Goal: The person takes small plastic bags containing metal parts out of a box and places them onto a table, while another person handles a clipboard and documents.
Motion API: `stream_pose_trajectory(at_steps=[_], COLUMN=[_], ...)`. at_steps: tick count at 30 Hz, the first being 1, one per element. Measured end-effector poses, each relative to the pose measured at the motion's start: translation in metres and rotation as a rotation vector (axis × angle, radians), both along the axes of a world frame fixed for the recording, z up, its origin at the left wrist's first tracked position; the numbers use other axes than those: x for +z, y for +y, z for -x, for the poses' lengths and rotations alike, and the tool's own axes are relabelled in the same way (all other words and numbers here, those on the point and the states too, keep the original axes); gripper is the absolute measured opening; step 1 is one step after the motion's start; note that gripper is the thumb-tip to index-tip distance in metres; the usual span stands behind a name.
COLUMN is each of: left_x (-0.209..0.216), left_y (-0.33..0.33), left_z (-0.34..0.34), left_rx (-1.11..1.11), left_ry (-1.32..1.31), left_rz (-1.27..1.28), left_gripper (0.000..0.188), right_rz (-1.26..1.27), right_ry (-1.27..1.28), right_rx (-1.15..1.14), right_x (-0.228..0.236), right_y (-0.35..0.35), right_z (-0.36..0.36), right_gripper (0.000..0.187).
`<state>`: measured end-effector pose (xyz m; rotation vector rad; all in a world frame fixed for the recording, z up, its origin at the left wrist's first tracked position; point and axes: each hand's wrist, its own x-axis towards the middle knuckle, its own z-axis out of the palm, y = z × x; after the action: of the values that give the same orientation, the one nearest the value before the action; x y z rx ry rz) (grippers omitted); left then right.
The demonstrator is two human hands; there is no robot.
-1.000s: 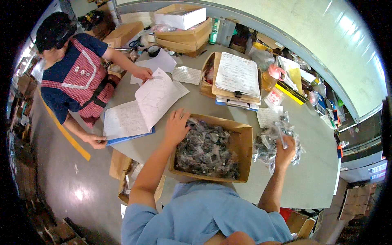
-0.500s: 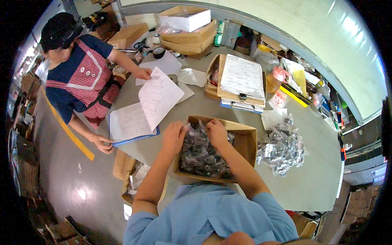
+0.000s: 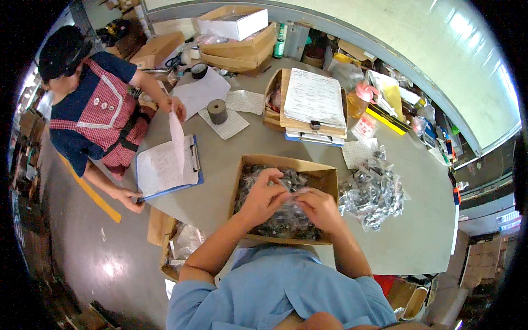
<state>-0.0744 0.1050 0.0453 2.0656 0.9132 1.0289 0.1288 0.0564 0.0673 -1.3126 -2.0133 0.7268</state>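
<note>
An open cardboard box stands on the grey table in front of me, filled with small clear bags of dark parts. My left hand and my right hand are both inside the box, fingers closed around one small clear bag between them. A heap of the same clear bags lies on the table just right of the box.
A co-worker in a red checked apron stands at the table's left, lifting a sheet on a blue clipboard. A stack of clipboards and papers, a dark tape roll, cardboard boxes and clutter fill the far side.
My right hand has come from the bag heap on the right into the box and joined the left hand on a bag. The co-worker has lifted a page of the clipboard upright.
</note>
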Motion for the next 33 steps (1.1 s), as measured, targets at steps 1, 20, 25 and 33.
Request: stream_pose_trajectory(at_steps=[1,20,25,33], left_x=[-0.001,-0.045,-0.057,-0.023], left_y=[0.001,0.001,-0.006,-0.022], left_z=[0.004,0.047,0.051,-0.007], left_rx=[0.037,-0.050,0.066,-0.099], left_ry=[0.000,0.723,0.418,0.196], left_rz=[-0.005,-0.065,-0.077,0.156], left_gripper=[0.020,0.025,0.020,0.023], right_rz=[-0.091,-0.266,-0.066,0.110], right_ry=[-0.033,-0.534,-0.125,0.119], right_rx=[-0.075,-0.163,-0.059,0.212], right_x=[-0.001,-0.109,-0.082,-0.010], right_y=[-0.007,0.047,0.043,-0.012], right_z=[-0.018,0.012,-0.007,-0.021], right_gripper=[0.012,0.026,0.014,0.010])
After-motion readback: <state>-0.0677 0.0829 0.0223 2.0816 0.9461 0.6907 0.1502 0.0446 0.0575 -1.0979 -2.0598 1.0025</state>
